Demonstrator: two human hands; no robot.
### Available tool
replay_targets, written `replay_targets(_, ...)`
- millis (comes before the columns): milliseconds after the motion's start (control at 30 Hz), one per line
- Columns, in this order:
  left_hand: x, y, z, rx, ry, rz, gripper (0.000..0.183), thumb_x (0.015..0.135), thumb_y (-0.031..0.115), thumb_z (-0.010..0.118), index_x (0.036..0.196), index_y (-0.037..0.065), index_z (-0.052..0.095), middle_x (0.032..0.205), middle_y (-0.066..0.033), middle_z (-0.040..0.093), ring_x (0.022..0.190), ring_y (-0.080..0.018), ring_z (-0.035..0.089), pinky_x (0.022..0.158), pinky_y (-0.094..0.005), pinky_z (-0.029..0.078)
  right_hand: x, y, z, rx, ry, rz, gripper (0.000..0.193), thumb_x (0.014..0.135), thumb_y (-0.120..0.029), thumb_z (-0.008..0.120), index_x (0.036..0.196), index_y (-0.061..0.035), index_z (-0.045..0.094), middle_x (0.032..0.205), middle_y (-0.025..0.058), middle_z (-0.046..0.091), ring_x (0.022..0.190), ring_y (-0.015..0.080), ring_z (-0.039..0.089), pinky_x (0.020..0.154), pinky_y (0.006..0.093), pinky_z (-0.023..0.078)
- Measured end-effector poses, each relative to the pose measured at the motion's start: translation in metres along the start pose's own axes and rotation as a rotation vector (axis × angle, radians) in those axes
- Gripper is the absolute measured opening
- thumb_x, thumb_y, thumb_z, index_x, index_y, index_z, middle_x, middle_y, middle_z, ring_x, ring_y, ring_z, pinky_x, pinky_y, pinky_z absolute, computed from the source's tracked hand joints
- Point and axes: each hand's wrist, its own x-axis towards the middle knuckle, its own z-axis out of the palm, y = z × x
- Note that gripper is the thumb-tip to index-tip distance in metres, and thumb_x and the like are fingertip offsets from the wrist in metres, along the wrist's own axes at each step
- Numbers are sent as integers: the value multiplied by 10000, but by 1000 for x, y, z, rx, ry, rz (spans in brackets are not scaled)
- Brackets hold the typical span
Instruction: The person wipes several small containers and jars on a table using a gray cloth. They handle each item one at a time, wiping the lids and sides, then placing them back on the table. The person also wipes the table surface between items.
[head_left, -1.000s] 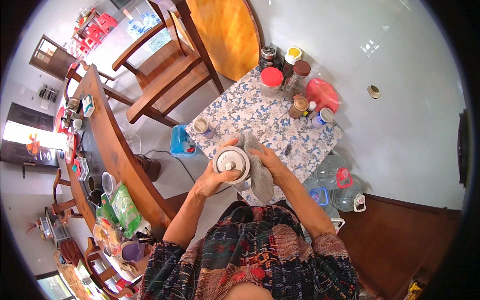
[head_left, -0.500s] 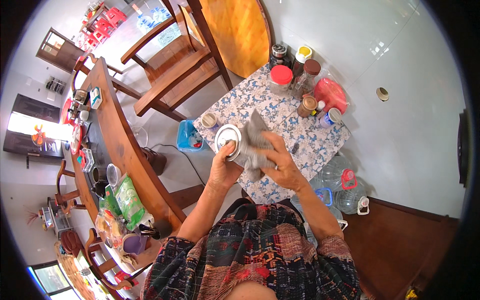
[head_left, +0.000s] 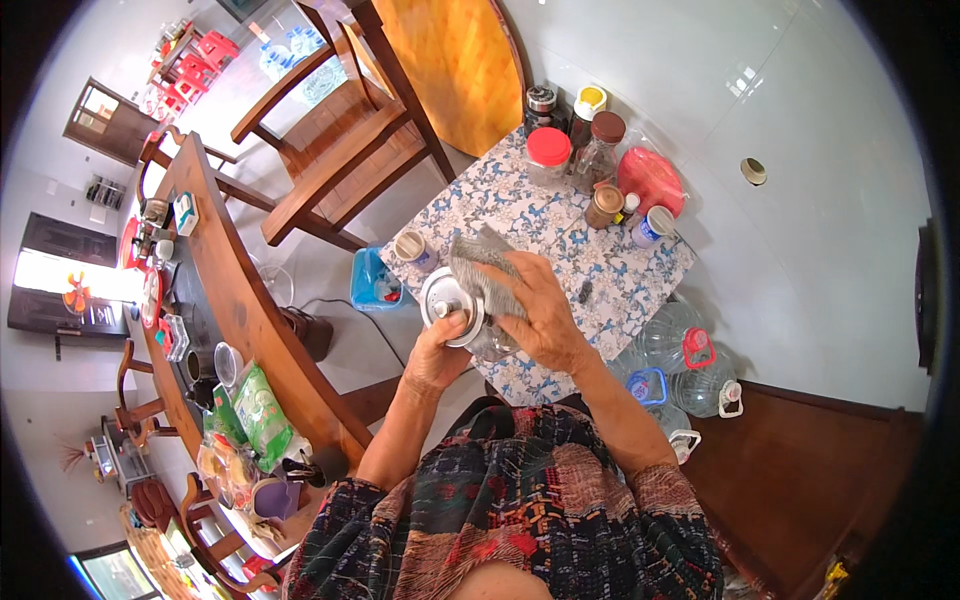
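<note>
My left hand point(head_left: 438, 352) grips a clear jar with a round silver lid point(head_left: 447, 298), its thumb pressed on the lid near the knob. The jar is tilted, lid toward the left, above the near part of a small table point(head_left: 540, 226) with a blue floral cover. My right hand point(head_left: 545, 318) holds a grey cloth point(head_left: 484, 275) against the upper side of the jar beside the lid. Part of the jar's body is hidden by the cloth and fingers. Just beyond the lid stands a small light-capped container point(head_left: 414, 250).
At the table's far side stand a red-lidded jar point(head_left: 549, 150), a brown-lidded glass jar point(head_left: 600, 155) and several other containers. Large plastic bottles point(head_left: 680, 345) sit on the floor at right. A blue bin point(head_left: 374, 280), a wooden chair point(head_left: 330, 165) and a long wooden table point(head_left: 255, 300) are to the left.
The grey cloth has shifted left onto the jar's side, next to the lid, and my right hand has followed it. My left hand still holds the jar, slightly lower and further left.
</note>
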Motion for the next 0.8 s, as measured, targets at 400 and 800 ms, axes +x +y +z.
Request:
replay_targets(400,4,5,26,-55,61,255,720,762,182,675,1388,103,328,1161,-64,539,1077,-199,527,934,-374,437,0,23,35,1263,71,862,397,930,-363,481,1016,8,593,901,50,622,784,110,583,704,251,479)
replay_targets(800,13,4,21,124,171,316,444,848,174,603,1242,42,447,1098,-49,576,995,-146,574,863,-321,466,-28,-6,17,397,97,357,277,845,-97,576,1094,17,538,975,139,544,846,238,542,736,333,449)
